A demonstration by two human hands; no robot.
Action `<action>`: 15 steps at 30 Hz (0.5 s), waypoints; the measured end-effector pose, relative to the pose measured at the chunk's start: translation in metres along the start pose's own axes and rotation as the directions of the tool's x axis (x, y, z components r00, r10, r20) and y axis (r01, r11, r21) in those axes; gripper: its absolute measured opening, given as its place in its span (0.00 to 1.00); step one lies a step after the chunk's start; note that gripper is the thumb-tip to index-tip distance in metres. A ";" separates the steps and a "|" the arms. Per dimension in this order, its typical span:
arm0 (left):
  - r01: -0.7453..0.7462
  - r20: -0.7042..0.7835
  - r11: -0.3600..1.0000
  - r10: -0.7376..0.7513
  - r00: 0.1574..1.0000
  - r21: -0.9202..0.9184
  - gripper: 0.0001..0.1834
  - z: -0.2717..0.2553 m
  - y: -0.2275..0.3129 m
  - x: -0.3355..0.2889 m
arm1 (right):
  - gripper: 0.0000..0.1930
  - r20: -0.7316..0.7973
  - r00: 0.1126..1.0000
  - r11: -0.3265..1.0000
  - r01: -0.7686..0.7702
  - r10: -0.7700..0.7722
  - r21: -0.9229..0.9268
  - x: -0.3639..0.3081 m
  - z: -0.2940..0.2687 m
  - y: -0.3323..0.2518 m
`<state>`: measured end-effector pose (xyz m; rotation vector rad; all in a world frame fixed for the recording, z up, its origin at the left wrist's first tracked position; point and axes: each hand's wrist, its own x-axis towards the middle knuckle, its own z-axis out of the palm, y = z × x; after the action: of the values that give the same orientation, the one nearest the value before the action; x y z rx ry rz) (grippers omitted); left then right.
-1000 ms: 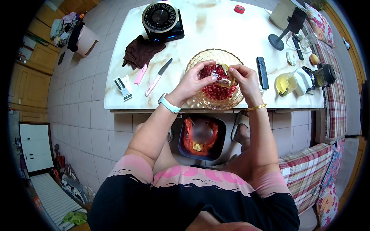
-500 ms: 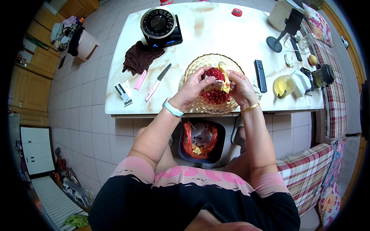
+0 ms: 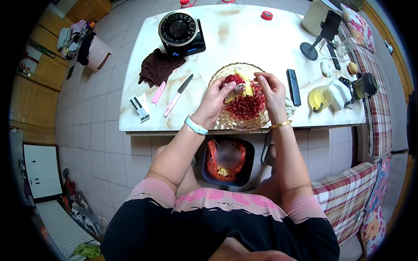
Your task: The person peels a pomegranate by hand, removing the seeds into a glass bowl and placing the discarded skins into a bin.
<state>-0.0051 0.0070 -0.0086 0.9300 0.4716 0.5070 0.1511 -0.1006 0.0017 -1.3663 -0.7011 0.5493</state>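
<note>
My left hand (image 3: 212,101) grips a pomegranate piece (image 3: 235,80) with red seeds and yellowish peel, thumb across its near side. Just to its right, my right hand (image 3: 273,93) has thumb and forefinger brought close together, a little apart from the piece. Whether a seed or bit of peel is between those fingertips is too small to tell. Both hands are over an amber glass bowl (image 3: 224,71) with a scalloped rim. Loose pomegranate seeds (image 3: 246,108) lie heaped inside it.
Left of the bowl lie a pink-handled knife (image 3: 178,95), its pink sheath (image 3: 158,92) and a brown cloth (image 3: 161,66), with a black fan (image 3: 180,28) behind. A black remote (image 3: 294,87) and glass pitcher (image 3: 321,98) are rightward. Below the table edge stands a red-lined bin (image 3: 212,158).
My right hand has drawn slightly back from the peel, its fingertips higher. The pomegranate piece has shifted a little left and tilted in my left hand, uncovering more loose seeds in the bowl.
</note>
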 end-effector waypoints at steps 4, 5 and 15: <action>-0.057 -0.046 0.998 0.057 0.997 -0.003 0.20 -0.005 -0.003 0.003 | 0.10 0.084 0.996 0.984 -0.024 0.039 -0.176 -0.003 -0.002 0.000; -0.056 -0.049 0.998 0.056 0.997 -0.003 0.20 -0.005 -0.002 0.002 | 0.10 0.102 0.995 0.981 0.000 0.021 -0.194 -0.004 -0.001 0.001; -0.032 -0.049 0.997 0.029 0.998 -0.067 0.21 -0.003 0.004 -0.002 | 0.08 0.082 0.986 0.989 -0.147 0.146 0.003 -0.005 0.002 -0.006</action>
<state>-0.0095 0.0095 -0.0061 0.8622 0.4809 0.5709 0.1460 -0.1035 0.0067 -1.4001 -0.6668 0.7281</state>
